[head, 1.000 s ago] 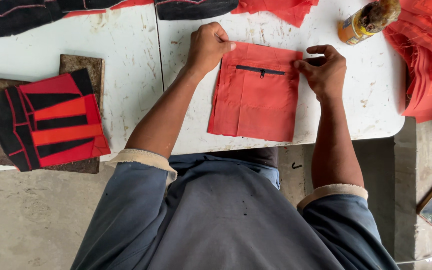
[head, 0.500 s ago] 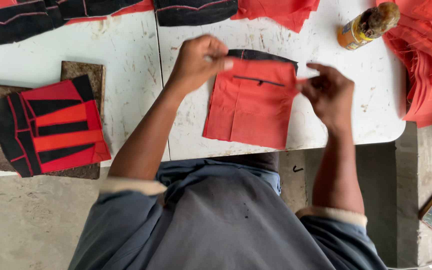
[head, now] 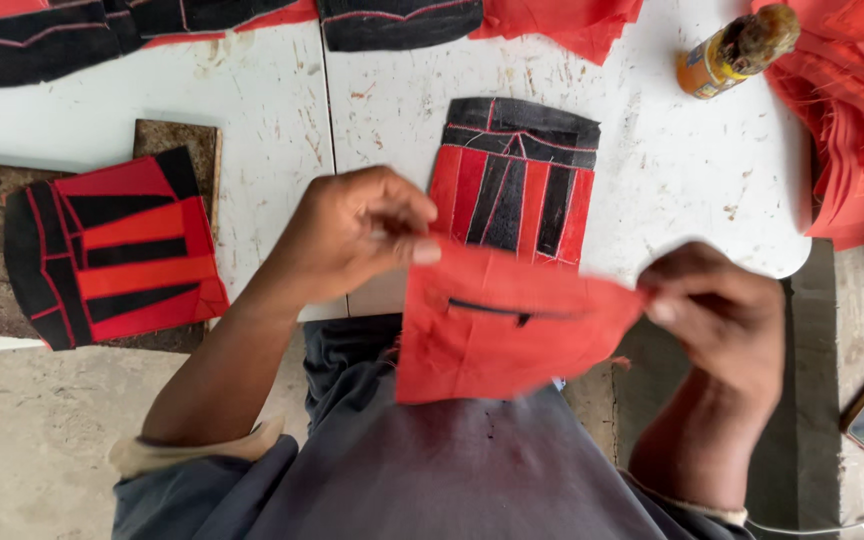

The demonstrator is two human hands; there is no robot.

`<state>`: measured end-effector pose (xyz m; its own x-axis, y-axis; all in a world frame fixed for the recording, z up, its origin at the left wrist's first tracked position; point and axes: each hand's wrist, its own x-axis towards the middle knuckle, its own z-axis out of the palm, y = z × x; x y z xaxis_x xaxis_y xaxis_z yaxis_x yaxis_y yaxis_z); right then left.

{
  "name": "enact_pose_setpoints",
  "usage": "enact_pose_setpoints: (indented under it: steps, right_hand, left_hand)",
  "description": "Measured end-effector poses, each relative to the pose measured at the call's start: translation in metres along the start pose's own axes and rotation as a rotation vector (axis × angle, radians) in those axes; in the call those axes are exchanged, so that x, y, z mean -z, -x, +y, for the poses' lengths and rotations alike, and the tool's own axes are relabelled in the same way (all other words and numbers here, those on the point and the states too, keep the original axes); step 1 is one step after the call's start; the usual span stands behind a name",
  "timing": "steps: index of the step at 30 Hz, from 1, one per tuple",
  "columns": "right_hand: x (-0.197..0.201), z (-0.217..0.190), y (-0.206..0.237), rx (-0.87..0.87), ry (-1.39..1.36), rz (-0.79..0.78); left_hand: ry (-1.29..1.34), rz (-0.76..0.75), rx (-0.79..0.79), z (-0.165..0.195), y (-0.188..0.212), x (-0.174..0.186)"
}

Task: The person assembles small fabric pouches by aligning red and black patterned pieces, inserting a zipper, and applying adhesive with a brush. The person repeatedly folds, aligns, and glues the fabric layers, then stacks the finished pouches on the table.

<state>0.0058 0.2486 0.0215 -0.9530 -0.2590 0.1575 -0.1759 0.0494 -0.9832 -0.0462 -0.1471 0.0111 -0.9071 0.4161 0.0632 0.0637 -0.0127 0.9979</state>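
Two red-and-black striped panels (head: 517,185) (head: 112,250), one red zippered piece (head: 497,335), one glue bottle (head: 737,50), two hands (head: 352,230) (head: 717,310).

One head-worn view, straight down and close over the white table (head: 652,170); no second view

Red zippered fabric panel (head: 497,345), lifted off table, slightly tilted.
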Motion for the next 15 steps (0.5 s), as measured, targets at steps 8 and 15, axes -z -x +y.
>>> enact_pose_setpoints:
  steps: [8, 15]
  right_hand:
    - [0.005, 0.116, -0.109, -0.273, 0.252, 0.268]
    - [0.005, 0.134, -0.150, -0.430, 0.432, 0.310]
  left_hand:
    - [-0.240, 0.157, 0.038, -0.121, -0.111, 0.015]
    - [-0.466, 0.261, 0.103, -0.162, -0.164, 0.024]
